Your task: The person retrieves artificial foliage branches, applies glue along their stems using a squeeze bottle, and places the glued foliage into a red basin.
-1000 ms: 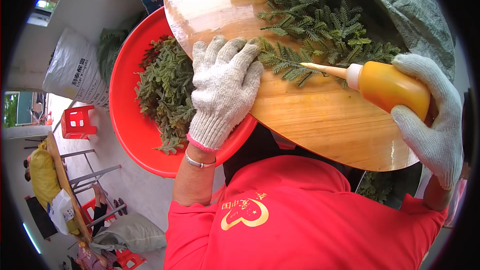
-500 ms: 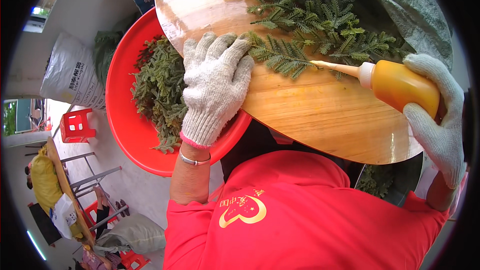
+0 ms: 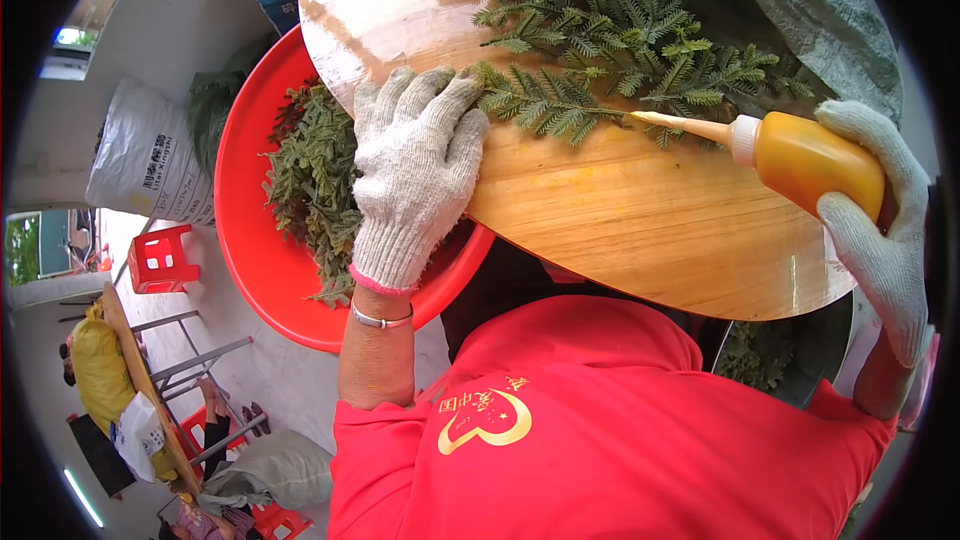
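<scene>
My right hand (image 3: 885, 210), in a pale knitted glove, wraps round a squeeze bottle (image 3: 815, 168) of orange-yellow liquid. The bottle's long cream nozzle points left, with its tip at the stem end of a green fir-like sprig (image 3: 555, 112). My left hand (image 3: 415, 175), gloved with a pink cuff, lies palm down at the edge of a wooden board (image 3: 640, 230). Its fingers are stretched out, and the index finger touches the sprig's far tip. Behind that sprig lies a pile of similar green branches (image 3: 650, 45).
Under the board's left edge stands a red basin (image 3: 240, 190) with leafy sprigs (image 3: 315, 190) in it. A grey-green woven sack (image 3: 820, 10) is at the far right. White sacks (image 3: 150, 155), a red stool (image 3: 162, 258) and a table with a yellow sack (image 3: 102, 365) stand left.
The nozzle tip has drawn slightly right, off the sprig's stem to just past its end. The whole view has shifted a little. My left hand keeps its place by the sprig.
</scene>
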Available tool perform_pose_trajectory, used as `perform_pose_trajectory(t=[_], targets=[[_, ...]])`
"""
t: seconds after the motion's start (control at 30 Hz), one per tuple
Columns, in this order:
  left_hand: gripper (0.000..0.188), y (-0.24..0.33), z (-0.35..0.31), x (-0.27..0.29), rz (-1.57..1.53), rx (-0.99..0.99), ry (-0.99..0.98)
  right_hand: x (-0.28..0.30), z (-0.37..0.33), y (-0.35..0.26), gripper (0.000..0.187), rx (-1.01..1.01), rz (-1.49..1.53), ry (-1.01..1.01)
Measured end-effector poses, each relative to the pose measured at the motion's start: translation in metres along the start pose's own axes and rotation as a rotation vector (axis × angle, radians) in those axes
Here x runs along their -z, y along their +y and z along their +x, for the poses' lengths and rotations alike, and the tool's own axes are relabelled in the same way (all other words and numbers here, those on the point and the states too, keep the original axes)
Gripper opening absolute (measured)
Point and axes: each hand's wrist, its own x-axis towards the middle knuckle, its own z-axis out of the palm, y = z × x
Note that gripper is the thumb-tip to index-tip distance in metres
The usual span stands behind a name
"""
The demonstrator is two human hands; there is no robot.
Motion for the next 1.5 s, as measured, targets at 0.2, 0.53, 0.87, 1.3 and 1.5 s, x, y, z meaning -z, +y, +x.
perform_pose_trajectory(t=[0.2, 0.53, 0.87, 1.3, 1.5], targets=[[0.028, 0.001, -0.002, 0.0, 0.018, 0.011, -0.007, 0.001, -0.013, 0.014, 0.057, 0.051, 0.139, 0.015], [0.047, 0.013, -0.009, 0.008, -0.012, -0.076, 0.356, -0.052, -0.03, 0.037, 0.094, -0.188, 0.701, 0.243], [0.047, 0.037, -0.006, 0.006, -0.097, -0.028, 0.098, -0.121, -0.025, 0.039, 0.096, -0.234, 0.995, 0.426], [0.024, -0.106, -0.123, 0.081, 0.261, 0.606, -0.094, -0.101, -0.038, 0.053, 0.088, -0.262, 1.094, 0.304], [0.029, -0.08, -0.086, 0.07, -0.051, 0.58, 0.198, -0.106, -0.034, 0.083, 0.079, -0.247, 1.258, 0.239]])
